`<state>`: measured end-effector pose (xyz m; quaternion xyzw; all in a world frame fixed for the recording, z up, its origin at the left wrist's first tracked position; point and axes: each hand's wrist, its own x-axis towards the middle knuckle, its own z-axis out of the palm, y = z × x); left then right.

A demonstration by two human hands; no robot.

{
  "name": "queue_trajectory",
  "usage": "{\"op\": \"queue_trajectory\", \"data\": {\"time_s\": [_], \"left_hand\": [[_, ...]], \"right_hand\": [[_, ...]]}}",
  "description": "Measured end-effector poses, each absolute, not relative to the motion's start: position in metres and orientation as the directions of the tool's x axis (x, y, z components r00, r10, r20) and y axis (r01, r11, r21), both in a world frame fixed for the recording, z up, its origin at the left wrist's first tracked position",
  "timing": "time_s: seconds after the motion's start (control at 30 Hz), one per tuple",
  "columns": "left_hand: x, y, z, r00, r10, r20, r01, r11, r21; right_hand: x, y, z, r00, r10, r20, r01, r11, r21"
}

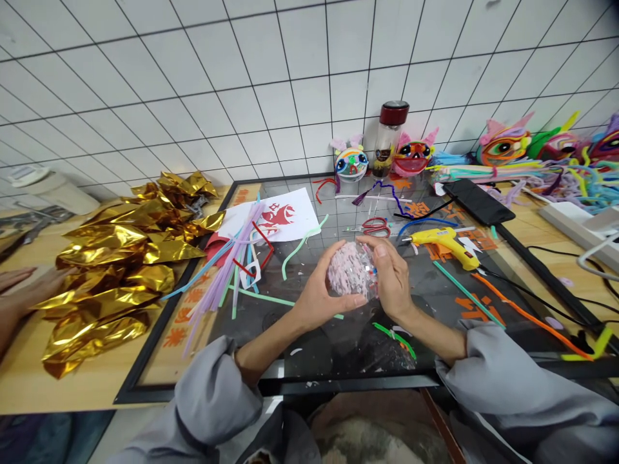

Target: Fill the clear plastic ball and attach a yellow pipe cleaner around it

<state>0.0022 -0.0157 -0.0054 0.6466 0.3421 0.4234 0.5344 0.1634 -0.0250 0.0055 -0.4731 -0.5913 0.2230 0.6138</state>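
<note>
Ball in hand, head view: a clear, plastic-looking ball packed with pale pink shreds (349, 269) sits between the 2 hands; whether its underside touches the black-framed, dark glass board (333, 351) is hard to tell.
Left hand: the bare left hand (319, 283) cups the ball's left side, thumb across its lower front.
Right hand: the bare right hand (394, 277) clasps the right side, fingers bent.
Scissors: red-handled metal scissors (376, 227) lie just beyond the ball.
Glue gun: a yellow glue gun (445, 241) lies right of the right hand, nozzle pointing left.
Stems: a bundle of thin lilac and blue fuzzy stems (218, 277) overlaps a white paper sheet with a red pattern (304, 207).
Foil: crumpled, shiny gold foil (111, 258) covers part of the pale wooden table (91, 390), near another person's hand (29, 290).
Back: 2 colourful decorated balls (351, 165) flank a clear bottle with a dark red lid (391, 138).
</note>
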Motion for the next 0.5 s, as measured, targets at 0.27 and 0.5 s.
{"op": "queue_trajectory", "data": {"time_s": [0.27,0.5], "left_hand": [[0.0087,-0.0165,-0.0059,0.395,0.903,0.169,-0.071,-0.153,0.986],[0.0086,-0.0193,-0.0077,0.404,0.894,0.195,0.010,-0.217,0.976]], "right_hand": [[0.1606,-0.0253,0.0040,0.217,0.891,0.399,0.203,0.359,-0.911],[0.1587,-0.0264,0.0076,0.249,0.907,0.340,0.180,0.302,-0.936]]}}
